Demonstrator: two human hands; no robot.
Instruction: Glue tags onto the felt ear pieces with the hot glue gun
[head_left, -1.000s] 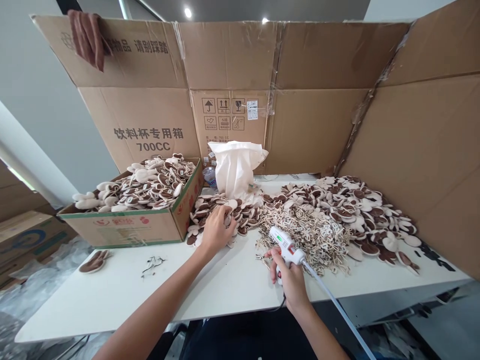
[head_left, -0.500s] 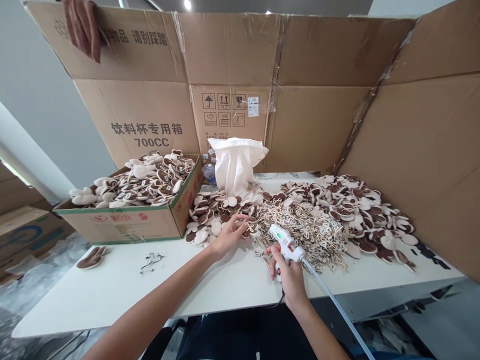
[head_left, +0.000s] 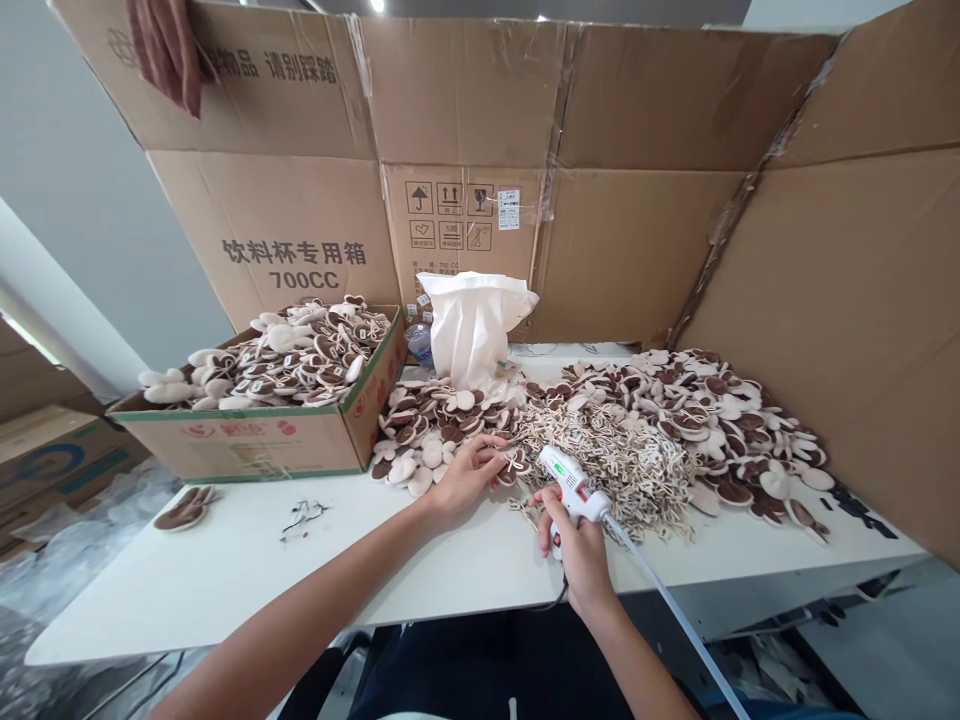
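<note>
My right hand (head_left: pixel 574 535) is wrapped round a white glue gun (head_left: pixel 571 482), whose nozzle points left and whose long glue stick trails from its back. My left hand (head_left: pixel 471 474) pinches a small brown felt piece with a pale cord bow (head_left: pixel 515 466), just left of the nozzle. Behind the glue gun lies a tangled heap of pale cord bows (head_left: pixel 615 460). Brown and white felt pieces (head_left: pixel 431 448) are piled beyond my left hand, and a larger pile (head_left: pixel 731 420) spreads at the right.
An open carton (head_left: pixel 255 445) full of felt pieces stands at the left. A white bag (head_left: pixel 472 330) is at the back, before cardboard walls (head_left: pixel 630 250). One felt piece (head_left: pixel 184 510) and dark scraps (head_left: pixel 304 518) lie on the white table (head_left: pixel 247 580).
My left hand has shifted slightly right, and the felt piece with the bow now shows more fully at its fingertips. My right hand and the glue gun have hardly moved.
</note>
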